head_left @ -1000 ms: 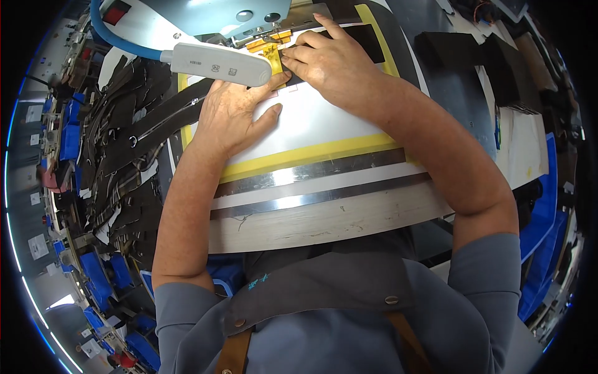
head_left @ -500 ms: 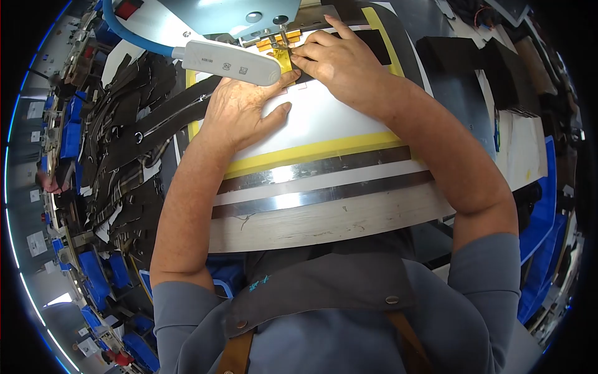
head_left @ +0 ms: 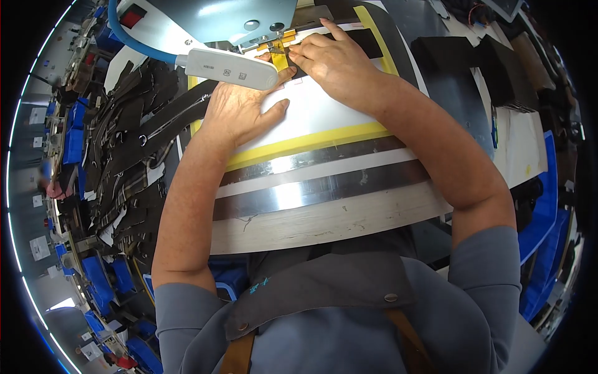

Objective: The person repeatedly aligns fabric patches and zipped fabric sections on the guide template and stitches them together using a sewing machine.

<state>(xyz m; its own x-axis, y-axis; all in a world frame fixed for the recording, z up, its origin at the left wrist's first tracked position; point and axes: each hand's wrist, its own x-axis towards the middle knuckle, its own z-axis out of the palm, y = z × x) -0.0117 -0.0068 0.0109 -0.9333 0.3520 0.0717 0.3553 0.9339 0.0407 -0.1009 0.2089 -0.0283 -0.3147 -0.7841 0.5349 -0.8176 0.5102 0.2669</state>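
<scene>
Left hand (head_left: 238, 111) lies open on white sheet (head_left: 321, 114), right hand (head_left: 333, 65) grip unclear, bins (head_left: 98, 282) around.

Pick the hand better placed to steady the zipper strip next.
Left, I'd say. The left hand lies where the strip reaches the white sheet; the right hand is across the yellow tab, farther from the exposed zipper.

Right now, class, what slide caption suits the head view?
Left hand and right hand beside a yellow piece, white sheet below.
</scene>
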